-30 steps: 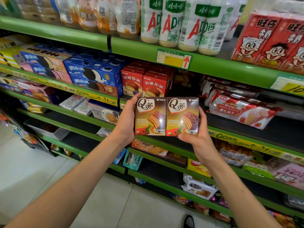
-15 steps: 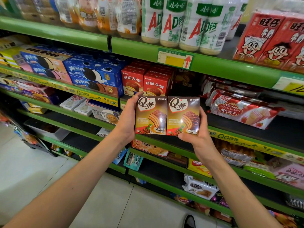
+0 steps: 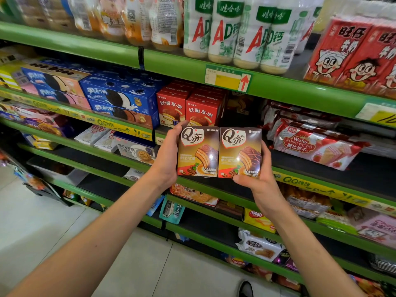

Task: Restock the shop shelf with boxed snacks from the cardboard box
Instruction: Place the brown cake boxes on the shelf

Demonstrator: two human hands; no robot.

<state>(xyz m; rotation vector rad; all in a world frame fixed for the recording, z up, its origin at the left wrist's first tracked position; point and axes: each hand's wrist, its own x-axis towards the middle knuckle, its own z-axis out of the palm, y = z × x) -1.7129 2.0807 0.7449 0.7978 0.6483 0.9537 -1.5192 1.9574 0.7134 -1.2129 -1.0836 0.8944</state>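
Head view: two brown glossy cardboard snack boxes (image 3: 218, 152) are held upright, side by side and touching, before the green metal shelf (image 3: 214, 185). The left hand (image 3: 166, 161) grips one side, the right hand (image 3: 257, 179) the other. Red cardboard pie boxes (image 3: 189, 110) stand just behind; a red-and-white plastic wafer packet (image 3: 310, 144) lies right.

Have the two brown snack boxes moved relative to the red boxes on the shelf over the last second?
Barely. The two brown snack boxes have crept slightly up toward the red boxes, held side by side between left hand and right hand.
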